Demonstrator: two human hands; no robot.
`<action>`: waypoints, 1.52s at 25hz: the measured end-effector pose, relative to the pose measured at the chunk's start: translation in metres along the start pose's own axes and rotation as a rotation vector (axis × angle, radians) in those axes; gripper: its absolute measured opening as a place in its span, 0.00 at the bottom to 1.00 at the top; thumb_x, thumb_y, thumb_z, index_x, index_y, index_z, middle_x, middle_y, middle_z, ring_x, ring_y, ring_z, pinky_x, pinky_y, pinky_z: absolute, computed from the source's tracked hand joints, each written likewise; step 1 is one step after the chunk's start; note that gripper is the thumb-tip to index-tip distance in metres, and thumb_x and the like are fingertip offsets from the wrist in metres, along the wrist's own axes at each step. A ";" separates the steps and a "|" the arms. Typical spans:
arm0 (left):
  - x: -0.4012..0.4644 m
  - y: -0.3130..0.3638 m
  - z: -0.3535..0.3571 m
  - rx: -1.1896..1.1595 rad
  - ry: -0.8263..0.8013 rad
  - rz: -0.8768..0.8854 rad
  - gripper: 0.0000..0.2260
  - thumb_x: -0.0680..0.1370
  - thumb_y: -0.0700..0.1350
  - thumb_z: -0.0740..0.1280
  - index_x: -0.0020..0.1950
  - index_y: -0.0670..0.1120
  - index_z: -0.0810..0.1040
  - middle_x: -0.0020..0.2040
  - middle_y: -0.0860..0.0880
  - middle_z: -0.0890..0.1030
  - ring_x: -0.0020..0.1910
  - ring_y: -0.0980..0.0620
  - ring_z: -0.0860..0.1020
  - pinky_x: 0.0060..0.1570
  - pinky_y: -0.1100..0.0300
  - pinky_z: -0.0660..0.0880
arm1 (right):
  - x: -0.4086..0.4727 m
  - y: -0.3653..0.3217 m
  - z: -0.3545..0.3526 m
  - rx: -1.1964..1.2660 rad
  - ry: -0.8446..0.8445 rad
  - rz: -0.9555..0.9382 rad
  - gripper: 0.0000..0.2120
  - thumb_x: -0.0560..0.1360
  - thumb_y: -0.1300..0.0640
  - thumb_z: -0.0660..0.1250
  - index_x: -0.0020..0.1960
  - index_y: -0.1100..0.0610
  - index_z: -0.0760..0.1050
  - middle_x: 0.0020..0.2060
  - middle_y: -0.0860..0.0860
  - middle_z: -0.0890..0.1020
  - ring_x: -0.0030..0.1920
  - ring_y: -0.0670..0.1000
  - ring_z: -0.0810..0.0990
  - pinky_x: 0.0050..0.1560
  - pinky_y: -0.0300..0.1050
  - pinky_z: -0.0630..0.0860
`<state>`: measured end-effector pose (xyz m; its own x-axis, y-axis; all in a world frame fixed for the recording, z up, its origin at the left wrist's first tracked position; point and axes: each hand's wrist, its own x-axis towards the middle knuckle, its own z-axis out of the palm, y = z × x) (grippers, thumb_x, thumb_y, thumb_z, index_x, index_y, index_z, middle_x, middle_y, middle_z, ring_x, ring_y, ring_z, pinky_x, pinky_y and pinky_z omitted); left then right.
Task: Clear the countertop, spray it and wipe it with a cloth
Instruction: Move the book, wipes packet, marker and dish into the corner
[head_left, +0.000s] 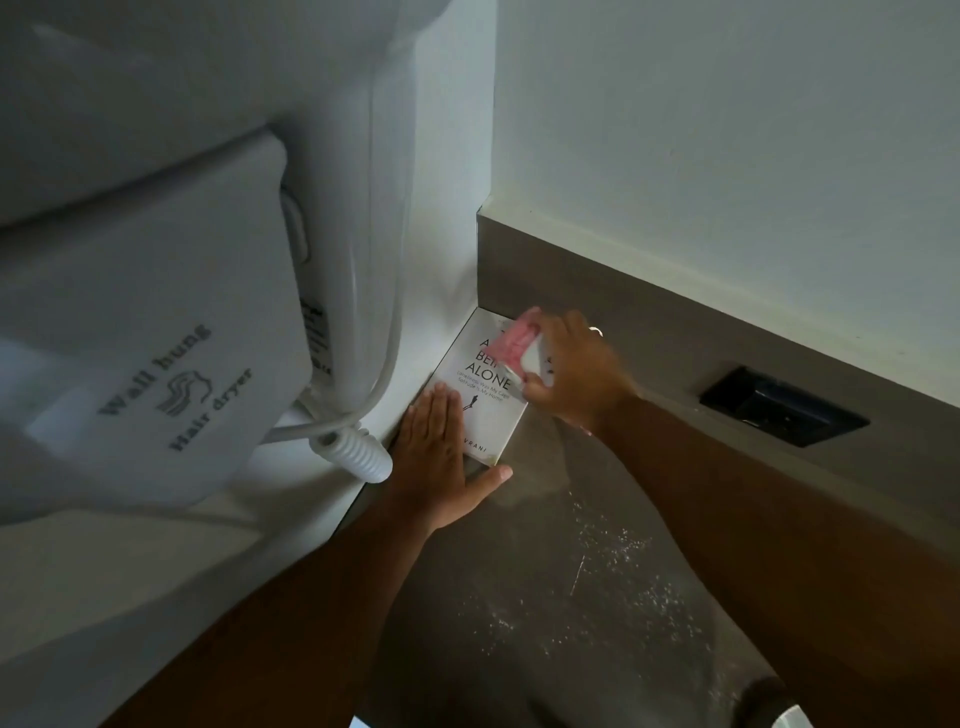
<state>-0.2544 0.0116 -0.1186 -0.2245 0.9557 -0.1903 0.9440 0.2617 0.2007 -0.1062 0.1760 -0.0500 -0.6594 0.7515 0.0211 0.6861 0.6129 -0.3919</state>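
1. Lying flat at frame centre, the left hand (439, 457) rests straight fingers on a white paperback book (480, 387) in the table (519, 597) corner, probably steadying it.
2. Right hand (576, 371) grips a blurred pink-and-white object (514, 345), possibly a spray bottle; its identity is unclear.
3. Table: smooth grey, speckled with white droplets. No cloth visible.

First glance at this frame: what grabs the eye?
A big white wall-hung hair dryer fills the left. In the counter's back corner lies a white book: the left hand rests flat on it, and the right hand holds a blurred pink item above it. White specks dot the grey countertop.
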 end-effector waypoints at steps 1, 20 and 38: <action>0.001 -0.001 0.001 0.007 0.002 0.001 0.51 0.72 0.75 0.52 0.80 0.41 0.38 0.80 0.40 0.39 0.80 0.44 0.40 0.78 0.48 0.41 | 0.020 -0.006 0.002 -0.018 -0.018 -0.043 0.32 0.65 0.49 0.72 0.66 0.52 0.66 0.56 0.57 0.74 0.51 0.60 0.78 0.49 0.53 0.78; 0.006 -0.007 0.012 0.023 0.027 0.020 0.52 0.69 0.77 0.47 0.80 0.44 0.36 0.80 0.42 0.37 0.80 0.45 0.39 0.77 0.50 0.39 | 0.066 0.005 0.076 -0.314 -0.241 -0.224 0.31 0.83 0.47 0.52 0.78 0.62 0.48 0.78 0.59 0.52 0.77 0.59 0.55 0.76 0.51 0.51; -0.166 0.096 0.021 -0.027 0.023 0.681 0.28 0.78 0.57 0.64 0.74 0.45 0.69 0.72 0.42 0.72 0.72 0.41 0.70 0.69 0.43 0.66 | -0.356 0.010 -0.031 0.012 -0.174 0.578 0.35 0.77 0.47 0.66 0.77 0.50 0.51 0.78 0.56 0.56 0.77 0.58 0.56 0.73 0.59 0.60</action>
<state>-0.1209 -0.1250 -0.0883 0.4121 0.9111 0.0070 0.8704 -0.3960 0.2925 0.1448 -0.0784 -0.0328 -0.2216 0.9106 -0.3489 0.9456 0.1132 -0.3051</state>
